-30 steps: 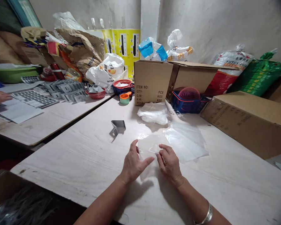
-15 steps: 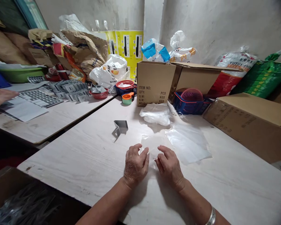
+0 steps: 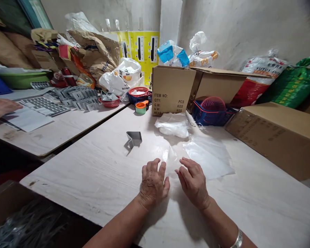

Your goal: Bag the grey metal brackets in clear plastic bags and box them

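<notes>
A thin clear plastic bag [image 3: 167, 155] lies loosely puckered on the pale table between my hands. At its left edge is my left hand [image 3: 154, 182], fingers bent but apart, the thumb held away from them. My right hand [image 3: 194, 182] is at the bag's right edge, with thumb and a finger pinched together on the film. Beyond my left hand, a bent grey metal bracket [image 3: 134, 138] stands on the table. To the right lie flat clear bags [image 3: 209, 156], and a crumpled bundle of plastic bags [image 3: 172, 124] rests in front of a carton.
An open carton [image 3: 172, 91] stands at the back, beside a blue basket [image 3: 209, 112]. A large carton [image 3: 274, 134] fills the right side. A tape dispenser [image 3: 141, 107] sits near the table gap. On the left table are grey brackets [image 3: 79, 98] and another person's hand [image 3: 3, 108].
My hands have moved slightly right and a little apart. My left thumb has come away from the fingers, and the bag's film has bulged and shifted between my hands.
</notes>
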Action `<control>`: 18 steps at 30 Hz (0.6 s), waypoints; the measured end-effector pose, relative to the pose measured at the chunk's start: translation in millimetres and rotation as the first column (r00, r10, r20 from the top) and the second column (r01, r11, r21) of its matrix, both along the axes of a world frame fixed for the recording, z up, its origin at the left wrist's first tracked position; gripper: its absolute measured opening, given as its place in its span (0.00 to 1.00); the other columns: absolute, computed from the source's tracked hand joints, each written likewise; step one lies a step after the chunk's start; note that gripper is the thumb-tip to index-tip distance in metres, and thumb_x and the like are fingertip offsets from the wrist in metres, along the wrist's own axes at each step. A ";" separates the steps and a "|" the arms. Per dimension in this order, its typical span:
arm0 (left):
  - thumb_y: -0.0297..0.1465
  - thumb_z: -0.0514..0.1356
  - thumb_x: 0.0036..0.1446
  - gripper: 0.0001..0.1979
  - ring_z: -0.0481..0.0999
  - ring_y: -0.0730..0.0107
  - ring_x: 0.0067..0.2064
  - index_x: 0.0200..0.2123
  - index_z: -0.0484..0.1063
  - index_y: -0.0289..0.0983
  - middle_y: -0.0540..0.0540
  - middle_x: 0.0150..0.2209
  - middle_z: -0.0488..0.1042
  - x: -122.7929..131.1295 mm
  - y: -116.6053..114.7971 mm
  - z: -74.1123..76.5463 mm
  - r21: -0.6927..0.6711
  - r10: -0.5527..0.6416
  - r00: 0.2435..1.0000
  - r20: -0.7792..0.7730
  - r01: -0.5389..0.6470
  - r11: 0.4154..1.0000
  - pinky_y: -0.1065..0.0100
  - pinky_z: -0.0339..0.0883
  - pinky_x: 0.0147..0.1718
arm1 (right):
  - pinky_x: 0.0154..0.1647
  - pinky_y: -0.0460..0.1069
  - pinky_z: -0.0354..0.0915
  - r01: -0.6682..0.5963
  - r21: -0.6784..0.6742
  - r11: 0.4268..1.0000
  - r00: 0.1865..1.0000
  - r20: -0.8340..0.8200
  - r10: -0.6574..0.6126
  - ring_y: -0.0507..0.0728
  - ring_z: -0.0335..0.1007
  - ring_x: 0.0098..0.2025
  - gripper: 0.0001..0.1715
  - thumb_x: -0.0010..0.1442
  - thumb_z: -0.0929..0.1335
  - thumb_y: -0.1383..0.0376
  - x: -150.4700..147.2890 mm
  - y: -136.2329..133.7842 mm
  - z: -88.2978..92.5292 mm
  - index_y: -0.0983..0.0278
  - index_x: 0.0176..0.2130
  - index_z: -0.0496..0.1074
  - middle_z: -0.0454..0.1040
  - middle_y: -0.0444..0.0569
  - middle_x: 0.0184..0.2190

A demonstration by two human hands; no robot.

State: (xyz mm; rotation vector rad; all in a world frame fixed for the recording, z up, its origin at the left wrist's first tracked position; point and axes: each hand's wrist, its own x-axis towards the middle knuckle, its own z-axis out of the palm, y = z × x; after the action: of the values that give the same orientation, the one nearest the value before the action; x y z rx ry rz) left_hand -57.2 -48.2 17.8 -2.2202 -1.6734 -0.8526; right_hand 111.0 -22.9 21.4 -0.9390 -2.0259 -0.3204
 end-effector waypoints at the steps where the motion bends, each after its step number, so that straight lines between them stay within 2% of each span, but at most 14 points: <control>1: 0.31 0.57 0.50 0.18 0.65 0.52 0.45 0.46 0.66 0.34 0.35 0.47 0.65 -0.5 -0.3 2.0 -0.005 -0.015 1.000 -0.007 0.015 1.000 0.53 0.58 0.41 | 0.51 0.59 0.62 -0.013 -0.003 1.000 1.000 0.006 0.013 0.60 0.64 0.51 0.06 0.57 0.65 0.72 -0.8 -0.1 0.0 0.62 0.35 0.64 0.70 0.54 0.44; 4: 0.29 0.54 0.53 0.06 0.66 0.59 0.37 0.33 0.70 0.36 0.41 0.36 0.68 -1.9 1.2 3.6 -0.008 -0.019 0.998 -0.055 0.018 1.000 0.60 0.58 0.35 | 0.50 0.58 0.62 -0.048 0.010 0.999 0.999 0.000 0.048 0.60 0.64 0.51 0.05 0.58 0.65 0.72 -3.8 -0.8 -0.9 0.62 0.35 0.64 0.70 0.53 0.44; 7: 0.26 0.53 0.54 0.06 0.65 0.64 0.31 0.27 0.68 0.37 0.45 0.28 0.67 -2.3 3.4 -0.1 0.054 -0.001 0.998 -0.067 0.005 0.999 0.63 0.56 0.31 | 0.50 0.58 0.62 -0.034 0.007 0.999 0.999 0.016 0.034 0.61 0.63 0.52 0.03 0.58 0.65 0.70 -8.6 -2.1 -3.9 0.64 0.35 0.65 0.69 0.54 0.44; 10: 0.25 0.53 0.54 0.05 0.64 0.65 0.29 0.30 0.69 0.36 0.46 0.26 0.66 -3.0 4.2 -3.2 0.165 -0.026 0.997 -0.071 0.037 0.986 0.63 0.55 0.30 | 0.49 0.60 0.61 0.021 -0.046 0.999 0.997 0.073 -0.018 0.64 0.61 0.52 0.06 0.57 0.64 0.68 -12.9 -3.1 -8.6 0.66 0.38 0.65 0.68 0.59 0.45; 13: 0.23 0.54 0.54 0.07 0.64 0.66 0.28 0.36 0.69 0.35 0.47 0.25 0.66 -6.2 4.7 -3.3 0.271 -0.071 0.991 -0.112 0.100 0.957 0.64 0.54 0.29 | 0.49 0.61 0.60 0.081 -0.092 0.992 0.990 0.124 -0.070 0.66 0.61 0.52 0.13 0.54 0.62 0.70 -13.1 -2.3 -12.6 0.70 0.42 0.65 0.67 0.61 0.46; 15: 0.23 0.55 0.54 0.08 0.64 0.67 0.28 0.39 0.68 0.34 0.48 0.24 0.66 -9.4 5.7 -2.5 0.312 -0.080 0.987 -0.140 0.121 0.942 0.64 0.54 0.29 | 0.49 0.60 0.60 0.134 -0.104 0.986 0.984 0.131 -0.120 0.66 0.61 0.52 0.16 0.52 0.61 0.71 -11.0 -1.0 -13.7 0.71 0.42 0.65 0.67 0.62 0.46; 18: 0.25 0.57 0.54 0.06 0.63 0.67 0.27 0.38 0.68 0.35 0.49 0.24 0.65 -13.5 7.9 -1.2 0.326 -0.033 0.987 -0.158 0.084 0.942 0.65 0.53 0.29 | 0.49 0.60 0.59 0.222 -0.100 0.970 0.969 0.135 -0.208 0.66 0.60 0.52 0.17 0.52 0.62 0.70 -6.5 1.3 -14.0 0.71 0.44 0.65 0.67 0.62 0.46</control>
State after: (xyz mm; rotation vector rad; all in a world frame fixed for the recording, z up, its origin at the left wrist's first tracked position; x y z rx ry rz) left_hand -70.7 -40.3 16.6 -2.0531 -1.2920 -0.8823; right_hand 104.5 -21.6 7.4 -1.2425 -2.0746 -0.3917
